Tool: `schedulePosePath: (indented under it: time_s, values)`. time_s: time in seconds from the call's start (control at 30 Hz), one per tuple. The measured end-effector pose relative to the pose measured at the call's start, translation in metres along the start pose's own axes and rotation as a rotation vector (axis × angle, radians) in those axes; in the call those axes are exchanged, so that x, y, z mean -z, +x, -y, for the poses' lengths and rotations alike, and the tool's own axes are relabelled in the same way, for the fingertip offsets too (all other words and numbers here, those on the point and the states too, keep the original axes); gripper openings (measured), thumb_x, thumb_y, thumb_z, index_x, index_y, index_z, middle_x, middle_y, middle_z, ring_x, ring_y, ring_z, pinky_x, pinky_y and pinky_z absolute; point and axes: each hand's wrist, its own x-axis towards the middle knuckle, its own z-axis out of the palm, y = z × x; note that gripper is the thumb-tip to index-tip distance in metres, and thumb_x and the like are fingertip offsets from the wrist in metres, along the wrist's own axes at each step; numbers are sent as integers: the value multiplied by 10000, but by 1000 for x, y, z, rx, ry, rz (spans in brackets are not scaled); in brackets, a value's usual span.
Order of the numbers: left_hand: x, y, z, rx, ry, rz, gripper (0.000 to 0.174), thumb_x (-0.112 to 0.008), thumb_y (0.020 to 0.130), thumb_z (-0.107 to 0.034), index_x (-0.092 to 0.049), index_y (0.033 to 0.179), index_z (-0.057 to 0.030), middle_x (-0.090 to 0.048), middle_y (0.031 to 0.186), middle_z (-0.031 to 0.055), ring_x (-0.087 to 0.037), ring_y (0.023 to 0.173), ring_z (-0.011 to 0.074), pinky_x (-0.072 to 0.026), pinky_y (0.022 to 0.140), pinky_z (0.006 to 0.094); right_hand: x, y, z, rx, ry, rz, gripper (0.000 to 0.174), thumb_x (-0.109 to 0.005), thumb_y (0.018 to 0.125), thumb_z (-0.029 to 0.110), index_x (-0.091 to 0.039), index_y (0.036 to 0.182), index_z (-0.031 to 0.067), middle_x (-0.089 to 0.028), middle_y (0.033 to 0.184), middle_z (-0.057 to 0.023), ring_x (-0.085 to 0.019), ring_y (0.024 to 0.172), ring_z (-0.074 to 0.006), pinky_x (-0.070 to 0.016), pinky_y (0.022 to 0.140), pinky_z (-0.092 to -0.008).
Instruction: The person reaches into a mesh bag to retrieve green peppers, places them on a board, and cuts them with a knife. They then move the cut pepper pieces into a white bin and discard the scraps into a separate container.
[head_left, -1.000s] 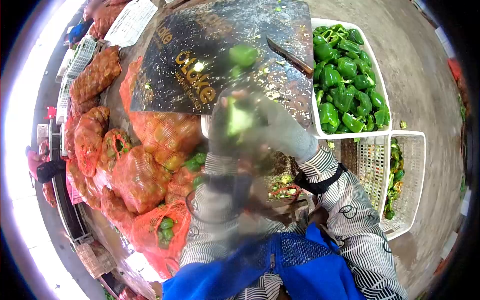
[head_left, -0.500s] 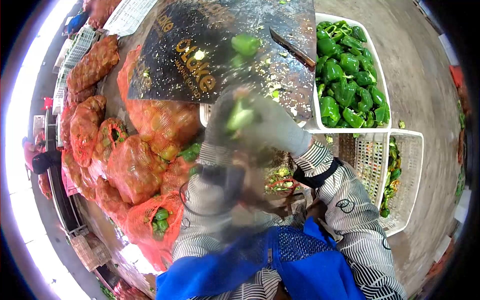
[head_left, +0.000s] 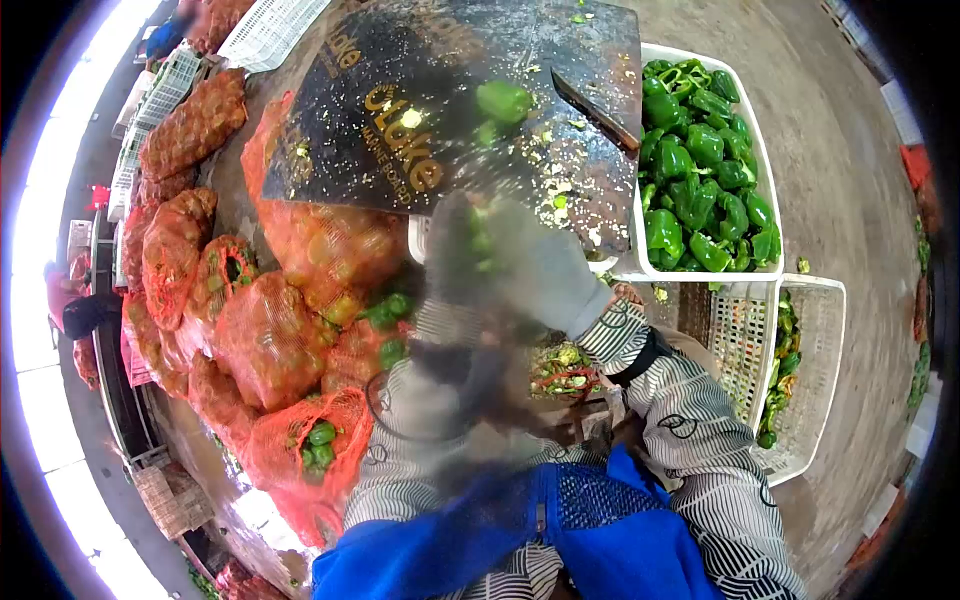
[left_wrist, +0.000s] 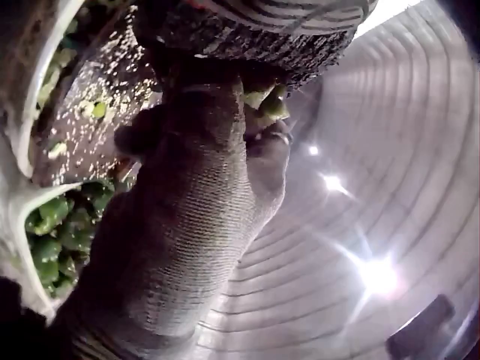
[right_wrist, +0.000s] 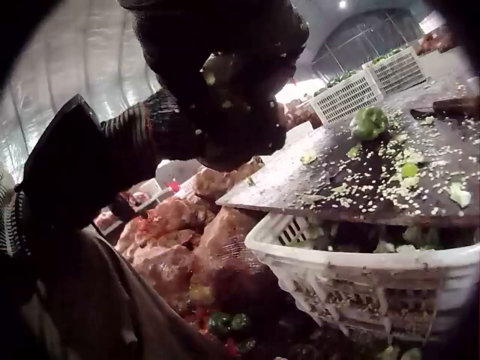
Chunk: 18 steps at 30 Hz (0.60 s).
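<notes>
- A heap of red mesh sacks (head_left: 270, 340) stuffed with peppers fills the left of the head view; one at the lower left gapes open, showing green peppers inside
- A dark cutting board (head_left: 440, 90) with gold lettering spans the upper centre; pale seeds and scraps are scattered over it; in the right wrist view it lies on top of a white basket (right_wrist: 352, 270)
- A white crate (head_left: 775, 230) at the upper right, just beside the board, is heaped with green peppers
- A second white crate (head_left: 745, 330) sits below it at the right edge; a few peppers lie along its far side
- A blue apron (head_left: 600, 540) covers the bottom centre, between two striped sleeves
- The right hand (head_left: 550, 265), in a pale grey glove, is at the centre of the frame; its fingers curl over the held pepper (head_left: 482, 238); the view is blurred
- The left hand (head_left: 450, 255), also gloved, meets it from the left; in the left wrist view its fingers curl round the green flesh at the top centre
- A knife (head_left: 598, 108) lies slantwise on the board's right side
- A loose pepper (head_left: 503, 100) sits whole on the board, left of the knife
- The held pepper is clasped between both hands, near the board's lower edge
</notes>
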Motion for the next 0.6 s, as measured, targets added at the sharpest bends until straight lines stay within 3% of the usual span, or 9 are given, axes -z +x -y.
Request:
schedulePosePath:
  time_s: [0.03,0.1,0.13,0.17,0.23,0.27,0.4,0.53,0.6]
  values:
    - [16,12,6,-2,-1,1,262,-545,979,-345,-602,1013,-92,-614,871,26,-613,779,119,-541,656,273,1,0,2,-41,-77,53,434,-641,818,164,-490,1188,-5,-568,1127,-176,-670,807,-282,-551,645,-347]
    - [21,19,-1,-652,703,-178,268,-530,986,-358,-592,1014,-99,-602,885,32,-601,756,112,-543,635,282,0,6,-8,-109,-210,197,423,-646,817,173,-501,1173,-3,-583,1098,-170,-674,802,-273,-551,636,-345]
    - [19,12,-21,-658,783,-223,265,-520,990,-350,-587,1021,-95,-606,910,44,-595,717,120,-553,632,299,-3,9,-13,-176,-337,338,413,-650,815,182,-511,1159,0,-598,1069,-164,-678,798,-264,-551,628,-342]
    - [30,9,-39,-420,510,-84,172,-569,941,-191,-589,1032,-47,-615,981,102,-629,906,211,-564,742,305,-14,11,-21,-175,-326,332,413,-650,815,182,-511,1159,0,-598,1069,-164,-678,798,-264,-551,628,-342]
    - [35,14,-43,-87,-514,172,284,-547,951,-312,-591,1038,-46,-619,1070,120,-628,1003,258,-557,833,371,-37,14,-34,-155,-292,195,387,-661,824,252,-520,1137,73,-596,1055,-152,-681,804,-274,-541,670,-380]
    - [39,17,-42,13,-667,302,400,-507,952,-422,-592,1072,-50,-607,1144,135,-592,1100,290,-516,930,439,-35,13,-28,-107,-218,158,369,-638,848,244,-514,1162,92,-589,1072,-153,-676,828,-275,-539,676,-379]
    - [33,15,-37,-71,-546,152,433,-499,953,-431,-559,1167,-59,-587,1203,136,-537,1174,277,-472,994,452,-42,20,-32,46,-33,-251,397,-632,862,230,-541,1215,73,-604,1069,-138,-667,810,-274,-554,666,-347]
    - [22,21,-21,78,-559,416,441,-521,962,-393,-530,1196,-20,-566,1223,136,-573,1072,226,-514,921,395,5,24,-9,104,37,-294,274,-620,846,126,-550,1102,57,-577,978,-106,-636,731,-226,-536,580,-327]
    - [7,9,-6,-189,347,168,387,-501,979,-371,-522,1199,-54,-573,1196,101,-606,1014,193,-569,792,338,1,25,-13,86,-131,-254,259,-607,847,104,-543,1092,50,-567,950,-101,-614,677,-189,-510,520,-297]
